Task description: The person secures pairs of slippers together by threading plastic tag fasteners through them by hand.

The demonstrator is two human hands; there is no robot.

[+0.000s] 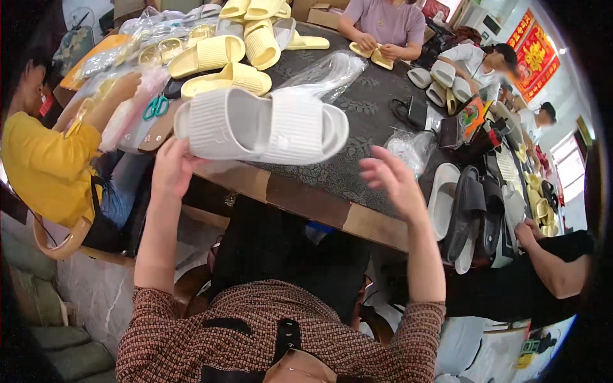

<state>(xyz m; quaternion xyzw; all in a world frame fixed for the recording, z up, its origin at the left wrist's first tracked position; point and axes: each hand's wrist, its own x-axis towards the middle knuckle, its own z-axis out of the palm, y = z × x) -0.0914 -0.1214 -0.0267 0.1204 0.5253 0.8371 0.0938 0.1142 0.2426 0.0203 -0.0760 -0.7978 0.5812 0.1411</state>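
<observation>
Far left: co-worker in a yellow top (48,166), forearms at the desk. Teal-handled metal scissors (155,107) lie just beside the left hand's side of the work; a wide swing that way could knock them.

Left hand (171,167): fingers gripping the left end of the pair of pale grey, ribbed, foam-looking slide slippers (297,131). The pair is held up near the front of the dark-patterned, wood-edged desk (378,105). Main risk: one-ended hold, so the far end could droop or the slipper further out could slide off. How the two are locked together doesn't show.

Behind the pair, pale yellow ribbed slide slippers (207,56) are heaped; a low pass could topple the front ones. Contact can't be judged from this angle. Clear plastic bags (335,70) lie just beyond; could snag or slip underfoot of the pair if set down there.

Right hand (396,179): fingers spread, empty, apart from the pair, so no support at the free end. A drop here likely goes over the desk's edge.

Right: a crumpled clear plastic bag (408,151), then a white slide slipper (444,198) and a dark grey slide slipper (466,210). A careless right elbow could push those off.
</observation>
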